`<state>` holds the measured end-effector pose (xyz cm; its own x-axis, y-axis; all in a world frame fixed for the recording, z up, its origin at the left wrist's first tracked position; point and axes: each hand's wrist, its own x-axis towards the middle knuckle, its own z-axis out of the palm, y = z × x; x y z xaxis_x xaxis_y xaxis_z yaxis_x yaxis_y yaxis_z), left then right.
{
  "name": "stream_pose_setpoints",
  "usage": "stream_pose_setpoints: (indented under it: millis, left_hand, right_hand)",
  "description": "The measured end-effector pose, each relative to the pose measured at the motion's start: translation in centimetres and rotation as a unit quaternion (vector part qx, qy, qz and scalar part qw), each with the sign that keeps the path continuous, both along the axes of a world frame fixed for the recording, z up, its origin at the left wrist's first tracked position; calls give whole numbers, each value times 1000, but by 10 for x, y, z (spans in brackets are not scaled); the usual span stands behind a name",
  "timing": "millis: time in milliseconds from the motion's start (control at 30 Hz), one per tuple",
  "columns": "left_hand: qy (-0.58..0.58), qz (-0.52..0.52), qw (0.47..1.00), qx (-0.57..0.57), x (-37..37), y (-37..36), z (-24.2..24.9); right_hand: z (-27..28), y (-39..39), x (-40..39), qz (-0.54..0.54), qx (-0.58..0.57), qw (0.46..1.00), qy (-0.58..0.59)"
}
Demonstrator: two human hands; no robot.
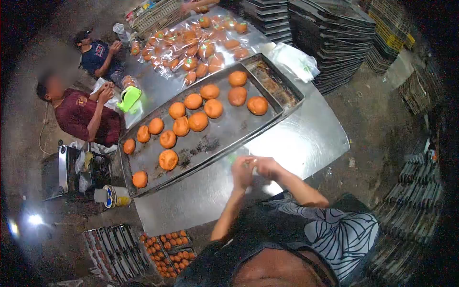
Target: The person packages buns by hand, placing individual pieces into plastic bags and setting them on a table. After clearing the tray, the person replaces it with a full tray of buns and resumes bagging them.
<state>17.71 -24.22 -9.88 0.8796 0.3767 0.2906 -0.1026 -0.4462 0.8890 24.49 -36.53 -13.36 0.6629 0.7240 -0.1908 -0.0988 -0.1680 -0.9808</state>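
Note:
My left hand [242, 172] and my right hand [267, 168] meet over the near side of the metal table [191, 210], fingers drawn in and pinched close together. A pale, blurred bit shows between and below them; I cannot tell what it is. Just beyond my hands lies a long dark baking tray [210, 148] with scorched patches. Round orange-brown buns [213, 108] sit spread over it, mostly toward its far side, with one bun [139, 179] at the near left corner.
Bagged buns [191, 48] heap at the table's far side, near a lime-green object [129, 99] and white plastic bags [294, 61]. Two people [86, 112] work at the left; another arm shows at the top. Stacked trays [330, 38] stand behind; a bucket [117, 196] stands left.

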Motion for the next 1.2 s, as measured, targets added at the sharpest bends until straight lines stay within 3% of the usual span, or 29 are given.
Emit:
stream_pose_setpoints:
  millis: [33,67,100,133,167,200,233,267,300,333,367,400,433,467,500,567,600,667,700,733,767,800,833,867,967,1000,1033,1100,1200]
  left_hand:
    - [4,-1,1000,-2,2,-2,12]
    - [-48,-3,998,35,2,-7,27]
    - [-99,-2,993,71,4,-10,34]
    - [-96,2,993,68,11,-12,34]
    - [-133,93,977,-141,20,-13,34]
    - [-164,182,908,-340,23,-13,33]
    - [-164,188,907,-339,15,-2,32]
    - [-119,71,804,-578,3,20,33]
    - [-67,-54,637,-767,-8,41,32]
    - [-54,-44,724,-686,-16,55,30]
    - [-55,-38,728,-683,-19,66,26]
    - [-99,74,737,-665,-22,74,25]
    - [-142,183,736,-636,-27,80,24]
    - [-165,274,737,-595,-34,84,31]
    - [-183,293,741,-576,-40,88,35]
    - [-212,222,721,-621,-55,102,22]
    - [-211,224,720,-621,-61,100,24]
    - [-177,295,714,-610,-61,101,32]
    - [-179,295,712,-612,-61,103,30]
    - [-173,297,714,-610,-67,103,26]
    - [-169,299,716,-608,-72,104,23]
    - [-169,292,715,-613,-77,103,20]
    - [-171,296,714,-611,-82,100,20]
    - [-167,309,718,-601,-86,98,23]
    - [-155,359,700,-598,-97,94,26]
    - [-175,317,722,-589,-110,100,4]
    - [-194,275,741,-581,-114,103,-8]
    - [-188,334,732,-564,-98,93,10]
    - [-137,385,702,-584,-90,91,18]
  right_hand:
    - [-31,12,22,53,20,977,-204]
    - [1,19,37,-24,107,992,62]
    - [48,30,41,-100,183,923,323]
    - [73,34,35,-98,178,923,326]
    - [94,39,31,-49,334,869,363]
    - [104,49,25,1,479,786,390]
    - [93,64,16,16,519,709,477]
    - [60,76,0,79,448,812,365]
    - [34,85,-12,141,366,888,241]
    - [40,85,-5,153,274,895,317]
    - [45,80,10,163,177,889,390]
    - [62,77,34,159,77,983,-48]
    - [72,83,64,115,-8,979,-166]
    - [77,84,89,-36,-152,946,-283]
    - [68,95,126,-82,-315,866,-380]
    - [9,105,177,-233,-423,760,-435]
    - [15,106,173,-231,-424,760,-435]
    - [39,114,173,-60,-314,870,-374]
    - [38,129,170,-72,-224,923,-305]
    - [37,134,177,4,-207,928,-309]
    - [38,138,186,80,-188,928,-311]
    - [31,142,199,86,-190,928,-310]
    - [20,150,218,-61,-254,854,-450]
    - [10,158,233,-208,-302,737,-567]
    - [-17,166,239,-212,-306,790,-487]
    - [-18,169,236,-57,-199,910,-360]
    - [-26,174,216,-20,-78,917,-390]
    - [29,160,191,31,-169,834,-525]
    - [7,168,274,-53,-347,826,-441]
